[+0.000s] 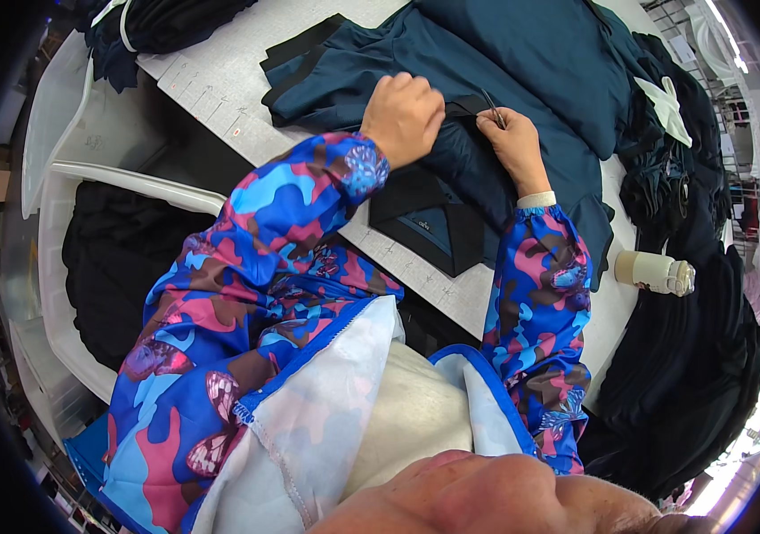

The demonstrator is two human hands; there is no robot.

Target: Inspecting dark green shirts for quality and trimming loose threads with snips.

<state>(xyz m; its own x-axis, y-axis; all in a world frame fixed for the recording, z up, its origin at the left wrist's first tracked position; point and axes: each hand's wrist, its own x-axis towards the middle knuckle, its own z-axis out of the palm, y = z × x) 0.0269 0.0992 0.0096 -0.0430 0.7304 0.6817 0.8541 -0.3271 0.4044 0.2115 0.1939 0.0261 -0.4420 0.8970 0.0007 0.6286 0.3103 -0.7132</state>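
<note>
A dark teal shirt (340, 73) with black trim lies spread on the table before me, its black collar (466, 230) towards my body. My right hand (515, 143) holds small metal snips (490, 101), their slim tips pointing away from me. Its thumb and forefinger also pinch the end of a black trim strip (465, 107) on the shirt. Curled and slightly blurred, my left hand (406, 119) is at the strip's other end. Its fingertips are hidden, so whether it grips the cloth cannot be told.
Ruler-like marks run along the near edge of the pale table (246, 123). A tied dark garment bundle (173, 27) lies at the far left. White plastic bins (139, 175) with black cloth (126, 267) stand left. At right are a capped bottle (653, 272) and piled dark garments (680, 360).
</note>
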